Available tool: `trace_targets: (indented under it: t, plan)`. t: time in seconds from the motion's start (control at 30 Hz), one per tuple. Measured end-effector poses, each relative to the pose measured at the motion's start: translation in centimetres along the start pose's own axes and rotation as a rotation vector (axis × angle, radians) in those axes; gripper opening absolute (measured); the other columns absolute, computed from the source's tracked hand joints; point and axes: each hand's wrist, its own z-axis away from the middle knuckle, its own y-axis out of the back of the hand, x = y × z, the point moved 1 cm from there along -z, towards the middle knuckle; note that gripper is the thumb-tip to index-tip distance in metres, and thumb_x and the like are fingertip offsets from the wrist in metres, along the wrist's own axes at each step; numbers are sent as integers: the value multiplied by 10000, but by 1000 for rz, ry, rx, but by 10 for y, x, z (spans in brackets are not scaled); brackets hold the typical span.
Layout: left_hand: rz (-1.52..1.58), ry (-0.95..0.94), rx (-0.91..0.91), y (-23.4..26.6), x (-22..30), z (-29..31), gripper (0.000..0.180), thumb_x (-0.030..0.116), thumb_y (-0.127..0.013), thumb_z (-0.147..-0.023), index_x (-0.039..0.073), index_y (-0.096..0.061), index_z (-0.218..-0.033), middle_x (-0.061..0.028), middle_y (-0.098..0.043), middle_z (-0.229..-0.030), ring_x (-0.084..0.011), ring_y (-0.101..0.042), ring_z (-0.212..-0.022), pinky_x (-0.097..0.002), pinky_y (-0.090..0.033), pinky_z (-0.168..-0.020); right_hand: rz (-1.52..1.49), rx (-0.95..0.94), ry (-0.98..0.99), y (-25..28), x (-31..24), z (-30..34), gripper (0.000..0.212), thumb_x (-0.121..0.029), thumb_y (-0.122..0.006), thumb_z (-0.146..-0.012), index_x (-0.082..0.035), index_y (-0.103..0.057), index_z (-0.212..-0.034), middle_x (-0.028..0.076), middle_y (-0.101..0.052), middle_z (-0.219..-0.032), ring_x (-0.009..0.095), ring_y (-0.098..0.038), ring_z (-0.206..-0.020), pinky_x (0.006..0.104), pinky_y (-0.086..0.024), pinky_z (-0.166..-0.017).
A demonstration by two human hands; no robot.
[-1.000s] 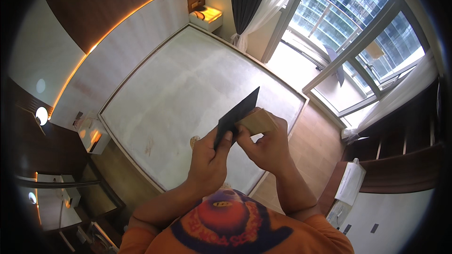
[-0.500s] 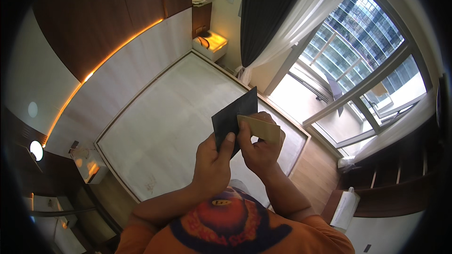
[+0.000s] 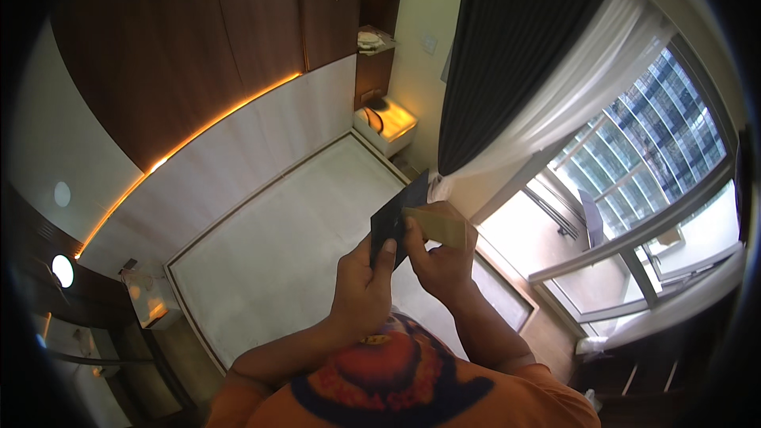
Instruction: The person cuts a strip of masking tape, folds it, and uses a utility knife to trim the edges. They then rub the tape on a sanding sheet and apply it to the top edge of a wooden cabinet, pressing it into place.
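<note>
A thin dark rectangular sheet (image 3: 395, 215) is tilted up in front of my chest. My left hand (image 3: 361, 285) is closed on its near left edge, with the thumb flat across its face. Close beside it, my right hand (image 3: 441, 268) grips a small tan flat piece (image 3: 444, 228), thumb on top and fingers behind. The tan piece's left end overlaps the dark sheet's right side in this view; I cannot tell if they touch. The fingers behind both pieces are mostly hidden.
Below my hands lies a wide pale bed platform (image 3: 269, 238) with a raised frame. Lit bedside boxes stand at its far corner (image 3: 388, 123) and left corner (image 3: 153, 301). Dark and white curtains (image 3: 523, 55) hang by the glass balcony door (image 3: 634, 269) at right.
My view has shifted, so the room sits lower and farther right in the picture. Both hands keep their holds, and the dark sheet now looks narrower, turned more edge-on.
</note>
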Motion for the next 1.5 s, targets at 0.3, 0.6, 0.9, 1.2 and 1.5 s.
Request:
trace_targets:
  t: [0.3, 0.6, 0.9, 1.2, 1.5]
  plan:
    - [-166, 33, 77, -6, -25, -158, 362, 159, -479, -1121, -51, -604, -1388, -82, -683, -954, -64, -520, -793, -243, -484, -778, -68, -329, -182, -10, 103, -147, 138, -132, -701, -844, -24, -616, -851, 167, -626, -711, 380, -614, -613, 440, -486, -584]
    - [-72, -66, 202, 50, -61, -339, 396, 119, -557, -1079, -26, -571, -1447, -130, -712, -1171, -142, -634, -1093, -311, -512, -971, -282, -430, -404, -75, 219, -264, 131, -116, -722, -948, -4, -670, -904, 63, -661, -738, 162, -633, -592, 322, -488, -553]
    - [-265, -163, -70, 122, -65, -532, 275, 63, -668, -1012, 11, -719, -1277, -103, -710, -1173, -147, -648, -1096, -287, -512, -955, -623, -170, -610, -165, 272, -406, 183, -149, -791, -954, 18, -720, -973, 43, -684, -777, 106, -635, -616, 260, -498, -561]
    - [-214, -90, -41, 153, -94, -655, 126, 102, -788, -949, -11, -789, -1004, -70, -758, -973, -130, -675, -905, -280, -521, -852, -612, -134, -560, -227, 331, -488, 211, -160, -805, -943, 25, -768, -1039, 44, -680, -794, 106, -629, -623, 265, -501, -570]
    - [-309, 135, -2, 172, -167, -735, 200, 85, -630, -1026, -1, -745, -1165, -83, -763, -1083, -132, -660, -1027, -290, -493, -948, -406, 192, -593, -191, 481, -529, 137, -84, -585, -954, -4, -665, -1031, 45, -616, -826, 145, -599, -720, 299, -515, -701]
